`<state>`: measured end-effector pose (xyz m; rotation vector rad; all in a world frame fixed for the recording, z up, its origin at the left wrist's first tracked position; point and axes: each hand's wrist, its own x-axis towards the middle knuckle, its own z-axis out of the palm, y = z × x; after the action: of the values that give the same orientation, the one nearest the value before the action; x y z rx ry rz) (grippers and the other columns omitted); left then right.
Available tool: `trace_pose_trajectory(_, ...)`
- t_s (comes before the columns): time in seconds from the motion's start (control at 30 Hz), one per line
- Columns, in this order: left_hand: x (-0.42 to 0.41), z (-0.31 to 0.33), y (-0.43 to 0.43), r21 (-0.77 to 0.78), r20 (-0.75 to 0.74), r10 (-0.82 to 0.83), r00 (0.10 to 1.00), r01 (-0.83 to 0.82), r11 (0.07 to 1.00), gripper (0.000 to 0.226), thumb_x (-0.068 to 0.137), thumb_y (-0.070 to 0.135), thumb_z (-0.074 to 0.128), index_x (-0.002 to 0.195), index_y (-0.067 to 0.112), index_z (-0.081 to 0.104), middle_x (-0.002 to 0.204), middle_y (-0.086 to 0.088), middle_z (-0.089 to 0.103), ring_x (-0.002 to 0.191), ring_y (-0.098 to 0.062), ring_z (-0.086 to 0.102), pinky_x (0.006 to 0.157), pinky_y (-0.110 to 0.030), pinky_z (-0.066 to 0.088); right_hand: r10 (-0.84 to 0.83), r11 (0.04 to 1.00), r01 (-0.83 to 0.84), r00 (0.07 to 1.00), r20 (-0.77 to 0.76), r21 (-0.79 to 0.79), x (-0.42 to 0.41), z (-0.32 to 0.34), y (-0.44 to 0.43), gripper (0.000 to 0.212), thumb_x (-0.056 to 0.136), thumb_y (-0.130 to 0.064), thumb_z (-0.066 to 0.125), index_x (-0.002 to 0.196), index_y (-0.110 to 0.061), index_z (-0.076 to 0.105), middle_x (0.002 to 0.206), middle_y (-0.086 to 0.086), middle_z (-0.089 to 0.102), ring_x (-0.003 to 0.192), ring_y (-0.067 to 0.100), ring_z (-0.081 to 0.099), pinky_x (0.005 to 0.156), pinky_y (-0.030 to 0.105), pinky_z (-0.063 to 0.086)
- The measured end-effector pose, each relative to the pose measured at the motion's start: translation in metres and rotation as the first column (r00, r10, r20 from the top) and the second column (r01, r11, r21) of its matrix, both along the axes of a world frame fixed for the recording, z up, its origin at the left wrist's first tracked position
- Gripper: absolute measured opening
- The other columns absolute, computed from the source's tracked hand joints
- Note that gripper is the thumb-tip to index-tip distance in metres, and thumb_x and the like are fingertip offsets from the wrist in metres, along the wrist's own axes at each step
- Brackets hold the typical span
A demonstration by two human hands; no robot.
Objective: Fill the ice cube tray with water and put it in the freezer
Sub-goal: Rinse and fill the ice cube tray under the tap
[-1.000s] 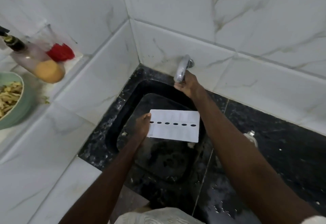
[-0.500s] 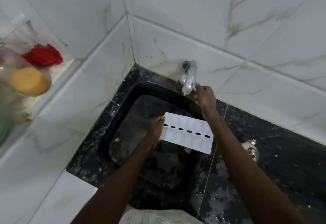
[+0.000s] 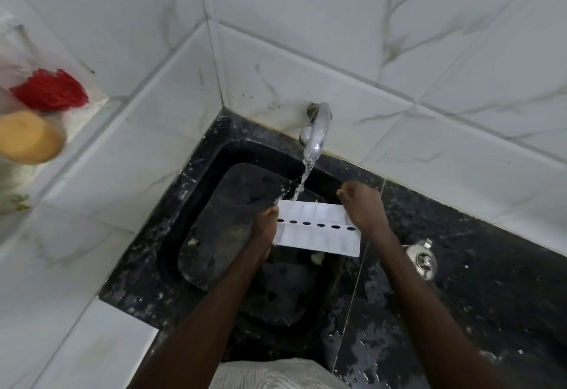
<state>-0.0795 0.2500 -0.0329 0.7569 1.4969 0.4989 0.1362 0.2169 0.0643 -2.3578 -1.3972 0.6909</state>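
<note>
A white ice cube tray (image 3: pixel 319 233) with a row of dark oval holes down its middle is held level over the black sink (image 3: pixel 211 214). My left hand (image 3: pixel 265 229) grips its left end. My right hand (image 3: pixel 363 207) lies over the tray's far right corner with fingers curled on it. A chrome tap (image 3: pixel 317 131) juts from the tiled wall, and a stream of water (image 3: pixel 302 183) runs from it onto the tray's far left part, splashing a little.
A round chrome fitting (image 3: pixel 420 261) sits on the wet black counter (image 3: pixel 475 312) right of the sink. On the white tiled ledge at the left are a red item (image 3: pixel 50 89) and a blurred orange one (image 3: pixel 29 137). White marble tiles wall in the corner.
My right hand has left the tap and come down onto the tray's right end. Water now flows from the tap. The tray has moved under the stream.
</note>
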Motion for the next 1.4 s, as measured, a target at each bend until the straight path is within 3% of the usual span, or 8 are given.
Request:
trace_pose_trajectory(0.2,-0.026,-0.006,-0.013,-0.266,0.06,0.01,0.998,0.006,0.964,0.025,0.108,0.027,0.052,0.123,0.01,0.061,0.118,-0.01,0.065,0.081,-0.021,0.064,0.052,-0.026,0.052,0.293,0.934,-0.29,0.956,-0.021,-0.207,-0.019,-0.031,-0.031,0.021,0.096,-0.026,0.06,0.077,-0.017,0.059,0.085,0.008,0.064,0.088,0.035,0.065,0.076,0.041,0.053)
trace_pose_trajectory(0.3,-0.031,-0.021,-0.017,-0.27,0.109,-0.011,0.994,0.04,0.962,0.04,0.107,0.035,0.05,0.133,0.006,0.063,0.129,-0.013,0.067,0.103,-0.03,0.067,0.059,-0.028,0.051,0.327,0.932,-0.313,0.944,0.049,-0.184,-0.029,-0.042,-0.039,0.018,0.096,-0.029,0.057,0.081,-0.018,0.06,0.092,0.011,0.066,0.091,0.036,0.065,0.077,0.043,0.054)
trace_pose_trajectory(0.4,-0.021,-0.011,-0.02,-0.224,0.156,0.025,0.987,0.011,0.974,0.035,0.108,0.033,0.049,0.119,0.005,0.067,0.108,-0.013,0.07,0.079,-0.023,0.068,0.049,-0.023,0.052,0.418,0.902,-0.402,0.905,0.079,-0.158,-0.038,-0.048,-0.033,0.034,0.097,-0.039,0.05,0.113,-0.018,0.073,0.119,0.009,0.068,0.111,0.033,0.064,0.092,0.046,0.053)
trace_pose_trajectory(0.57,0.0,0.01,-0.014,-0.11,0.205,0.067,0.976,-0.045,0.993,0.037,0.109,0.03,0.049,0.114,0.0,0.07,0.099,-0.013,0.074,0.081,-0.022,0.07,0.057,-0.023,0.056,0.561,0.818,-0.525,0.819,0.121,-0.234,-0.059,-0.049,-0.009,0.047,0.104,-0.056,0.043,0.144,-0.036,0.057,0.166,0.005,0.032,0.152,0.034,0.026,0.124,0.052,0.02)
trace_pose_trajectory(0.77,-0.002,0.024,0.006,0.048,0.134,0.106,0.985,-0.113,0.992,0.033,0.108,0.027,0.051,0.108,0.002,0.073,0.089,-0.007,0.072,0.08,-0.02,0.069,0.066,-0.024,0.055,0.559,0.829,-0.538,0.795,0.233,-0.154,-0.077,-0.035,0.001,0.077,0.092,-0.071,0.005,0.139,-0.043,0.059,0.168,0.006,0.023,0.157,0.029,0.013,0.125,0.059,0.006)
trace_pose_trajectory(0.93,0.001,0.027,0.01,0.15,0.073,0.074,0.995,-0.085,0.985,0.031,0.106,0.031,0.053,0.105,0.009,0.076,0.099,-0.008,0.076,0.095,-0.023,0.072,0.088,-0.036,0.058,0.496,0.868,-0.484,0.842,0.211,-0.109,-0.086,-0.032,0.014,0.057,0.103,-0.067,0.021,0.14,-0.043,0.058,0.172,-0.002,0.006,0.157,0.028,0.007,0.125,0.062,0.006)
trace_pose_trajectory(1.2,0.007,0.036,0.013,0.235,0.033,0.066,0.997,-0.072,0.969,0.036,0.108,0.026,0.05,0.105,0.001,0.075,0.095,-0.005,0.073,0.09,-0.019,0.069,0.077,-0.025,0.05,0.399,0.913,-0.406,0.881,0.254,-0.027,-0.083,-0.028,0.018,0.048,0.107,-0.061,0.031,0.134,-0.038,0.064,0.17,0.002,0.019,0.155,0.029,0.017,0.123,0.062,0.014)
trace_pose_trajectory(1.4,-0.005,0.035,0.012,0.263,0.064,0.087,0.994,-0.101,0.96,0.032,0.107,0.022,0.053,0.109,-0.003,0.074,0.094,-0.006,0.071,0.078,-0.009,0.065,0.067,-0.013,0.05,0.543,0.831,-0.556,0.81,0.223,-0.003,-0.073,-0.024,0.01,0.04,0.108,-0.052,0.036,0.128,-0.04,0.068,0.166,0.002,0.024,0.153,0.027,0.02,0.124,0.06,0.012)
